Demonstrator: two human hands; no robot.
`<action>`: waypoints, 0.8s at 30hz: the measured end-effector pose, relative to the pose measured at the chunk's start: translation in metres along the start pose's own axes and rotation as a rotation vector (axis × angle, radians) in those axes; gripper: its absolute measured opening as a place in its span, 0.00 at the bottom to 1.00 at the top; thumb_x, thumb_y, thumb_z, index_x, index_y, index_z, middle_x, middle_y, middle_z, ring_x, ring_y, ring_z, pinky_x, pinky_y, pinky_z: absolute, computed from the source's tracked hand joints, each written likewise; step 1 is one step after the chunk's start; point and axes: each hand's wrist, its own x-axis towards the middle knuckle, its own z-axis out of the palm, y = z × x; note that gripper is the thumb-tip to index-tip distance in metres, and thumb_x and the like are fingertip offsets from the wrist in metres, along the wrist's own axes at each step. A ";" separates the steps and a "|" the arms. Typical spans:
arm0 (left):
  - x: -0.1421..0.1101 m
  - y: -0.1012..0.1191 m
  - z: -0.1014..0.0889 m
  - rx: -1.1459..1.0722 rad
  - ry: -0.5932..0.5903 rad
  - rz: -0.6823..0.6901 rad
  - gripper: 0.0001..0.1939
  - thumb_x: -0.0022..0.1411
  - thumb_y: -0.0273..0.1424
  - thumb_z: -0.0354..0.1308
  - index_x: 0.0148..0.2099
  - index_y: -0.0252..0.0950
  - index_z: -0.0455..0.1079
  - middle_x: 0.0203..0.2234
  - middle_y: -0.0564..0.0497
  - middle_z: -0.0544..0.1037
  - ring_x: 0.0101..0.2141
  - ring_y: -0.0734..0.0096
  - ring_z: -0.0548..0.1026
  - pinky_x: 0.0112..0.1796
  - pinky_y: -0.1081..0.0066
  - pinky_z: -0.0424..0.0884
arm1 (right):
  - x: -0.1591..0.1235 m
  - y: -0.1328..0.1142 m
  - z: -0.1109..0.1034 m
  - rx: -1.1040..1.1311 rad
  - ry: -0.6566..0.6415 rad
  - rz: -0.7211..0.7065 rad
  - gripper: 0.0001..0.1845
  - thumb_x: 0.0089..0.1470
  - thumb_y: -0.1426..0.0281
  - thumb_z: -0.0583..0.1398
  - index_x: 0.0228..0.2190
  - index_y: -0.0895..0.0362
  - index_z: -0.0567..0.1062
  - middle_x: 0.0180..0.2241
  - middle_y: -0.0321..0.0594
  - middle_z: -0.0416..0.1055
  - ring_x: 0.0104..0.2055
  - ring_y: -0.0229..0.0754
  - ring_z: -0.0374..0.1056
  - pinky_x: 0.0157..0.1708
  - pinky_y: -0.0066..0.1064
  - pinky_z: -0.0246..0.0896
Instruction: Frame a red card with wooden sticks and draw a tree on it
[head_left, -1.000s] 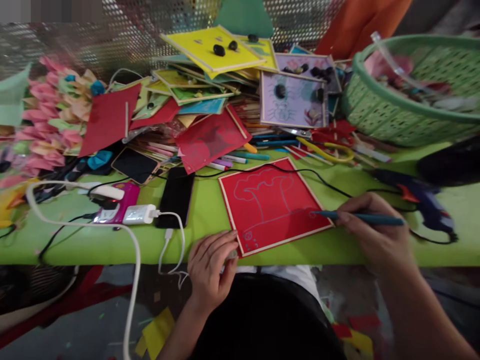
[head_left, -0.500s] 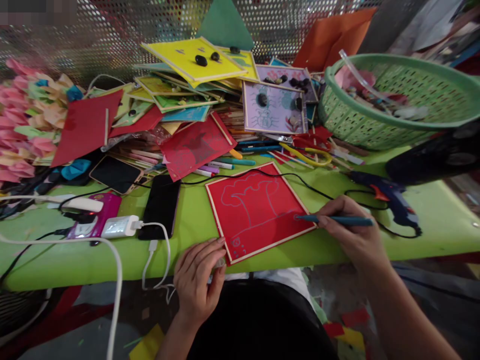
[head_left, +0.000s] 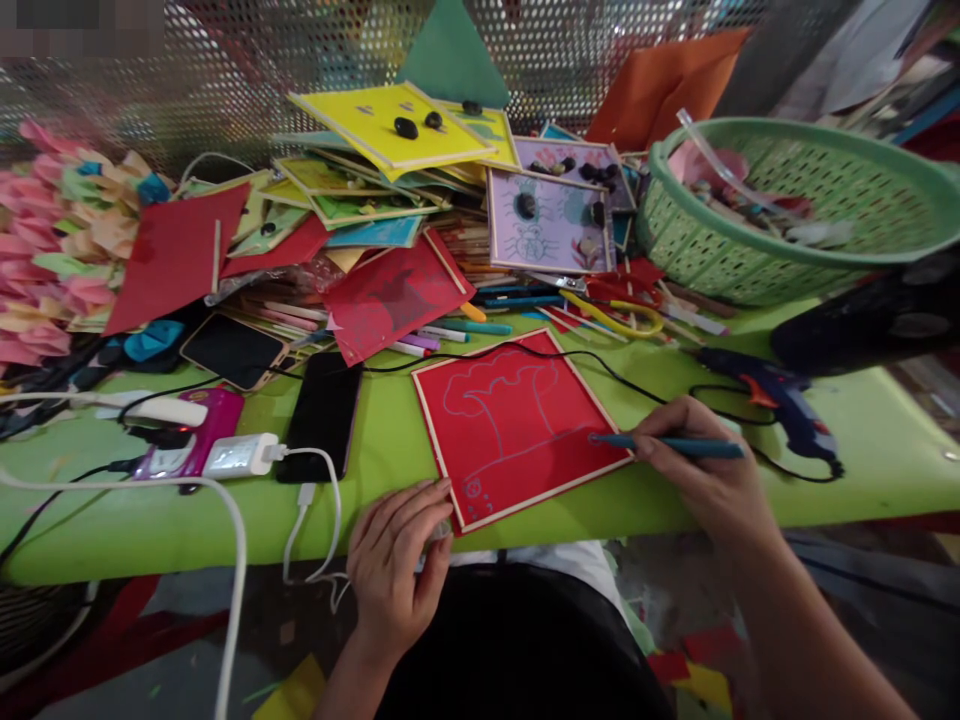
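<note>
A square red card (head_left: 525, 470) with a pale wooden-stick frame lies on the green table. Faint blue-grey lines on it form a tree shape, a ground line and small marks in the lower left corner. Between thumb and fingers my right hand (head_left: 701, 465) grips a teal marker pen (head_left: 705, 447), its tip at the right end of the ground line. My left hand (head_left: 401, 555) rests at the card's lower left corner, fingers together and thumb curled in. A small clear, roundish thing shows by that thumb; I cannot make out what it is.
Behind the card lie framed yellow cards (head_left: 405, 130), lilac cards (head_left: 547, 225), pens and yellow-handled scissors (head_left: 619, 315). A green basket (head_left: 757, 270) and glue gun (head_left: 787, 400) are at right. Left are phones (head_left: 322, 415) and a purple power strip (head_left: 214, 430). A black cable crosses the card's top.
Both hands keep almost the same place, with the pen tip still on the card by the right end of the line. The whole view has shifted very slightly.
</note>
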 end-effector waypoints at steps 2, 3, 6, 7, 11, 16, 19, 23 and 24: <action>0.000 0.000 0.000 0.007 0.002 0.006 0.13 0.70 0.22 0.57 0.54 0.36 0.74 0.49 0.43 0.85 0.52 0.59 0.82 0.55 0.58 0.71 | 0.000 0.000 0.000 0.013 0.018 0.002 0.10 0.56 0.61 0.69 0.28 0.50 0.76 0.25 0.34 0.71 0.26 0.41 0.64 0.26 0.33 0.57; 0.000 0.000 0.000 0.009 0.002 0.007 0.13 0.70 0.22 0.57 0.54 0.36 0.74 0.49 0.43 0.85 0.52 0.59 0.82 0.55 0.58 0.71 | 0.001 0.000 0.000 0.016 0.026 0.006 0.11 0.56 0.60 0.69 0.28 0.50 0.75 0.24 0.34 0.71 0.26 0.41 0.63 0.26 0.33 0.57; -0.001 -0.001 0.001 0.014 0.003 -0.001 0.13 0.70 0.23 0.56 0.54 0.37 0.74 0.49 0.44 0.86 0.52 0.60 0.82 0.55 0.58 0.71 | 0.001 -0.001 -0.001 0.008 0.035 0.007 0.11 0.56 0.59 0.68 0.27 0.50 0.75 0.24 0.34 0.70 0.25 0.41 0.62 0.25 0.33 0.55; -0.001 -0.001 0.001 0.015 0.003 -0.005 0.13 0.70 0.23 0.56 0.54 0.38 0.74 0.49 0.44 0.86 0.52 0.60 0.82 0.55 0.58 0.72 | 0.001 -0.002 -0.001 0.006 0.033 0.002 0.11 0.56 0.59 0.68 0.27 0.50 0.75 0.23 0.34 0.70 0.25 0.41 0.62 0.25 0.33 0.55; -0.001 -0.001 0.000 0.011 -0.001 -0.006 0.14 0.70 0.23 0.57 0.54 0.38 0.74 0.49 0.44 0.86 0.52 0.59 0.82 0.55 0.58 0.72 | 0.002 -0.004 0.000 -0.004 0.020 -0.005 0.10 0.55 0.61 0.68 0.27 0.50 0.75 0.23 0.33 0.70 0.25 0.40 0.63 0.25 0.33 0.56; -0.001 -0.001 0.000 0.006 -0.004 -0.011 0.14 0.70 0.23 0.57 0.55 0.38 0.74 0.50 0.44 0.85 0.52 0.59 0.82 0.55 0.58 0.72 | 0.002 -0.006 0.001 -0.011 0.023 0.007 0.10 0.55 0.61 0.67 0.27 0.50 0.74 0.23 0.33 0.70 0.25 0.40 0.62 0.25 0.33 0.56; -0.002 -0.001 0.000 0.005 -0.003 -0.004 0.14 0.70 0.23 0.57 0.55 0.38 0.74 0.50 0.44 0.85 0.53 0.59 0.82 0.56 0.58 0.71 | 0.002 -0.005 0.001 -0.007 0.022 -0.004 0.10 0.55 0.62 0.67 0.26 0.50 0.74 0.23 0.33 0.69 0.24 0.40 0.61 0.24 0.33 0.55; -0.002 -0.001 0.000 0.006 0.000 -0.009 0.14 0.70 0.23 0.57 0.55 0.38 0.74 0.50 0.44 0.85 0.52 0.60 0.82 0.56 0.58 0.72 | 0.001 -0.003 0.000 0.003 0.022 -0.013 0.11 0.57 0.61 0.67 0.27 0.50 0.75 0.23 0.33 0.69 0.24 0.40 0.62 0.25 0.33 0.55; -0.001 -0.001 0.000 0.005 0.000 -0.008 0.14 0.70 0.23 0.57 0.55 0.37 0.74 0.49 0.44 0.85 0.52 0.59 0.82 0.55 0.58 0.72 | 0.001 -0.002 0.000 0.005 0.022 -0.009 0.11 0.57 0.60 0.67 0.27 0.50 0.75 0.23 0.33 0.70 0.25 0.41 0.62 0.25 0.34 0.56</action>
